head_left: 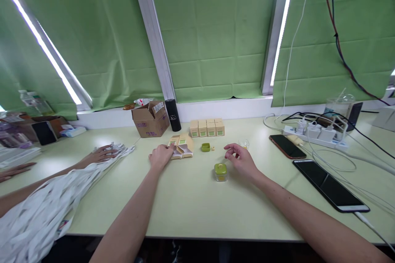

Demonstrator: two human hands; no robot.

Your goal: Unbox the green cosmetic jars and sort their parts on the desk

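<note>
"Why was the left hand (161, 157) at the cartons (186, 146)?"

"Probably to steady them, ten o'clock from the jar (220, 172); I couldn't tell whether it pinched or just pressed."

"And the right hand (242, 159)?"

"At two o'clock, loosely curled, nothing visible in it. The green piece (205, 147), at eleven, likely sat there for easy reach."

"How did the jar look?"

"Upright on the table (185, 209), clear, squarish, green-lidded, yellowish low inside."
</note>
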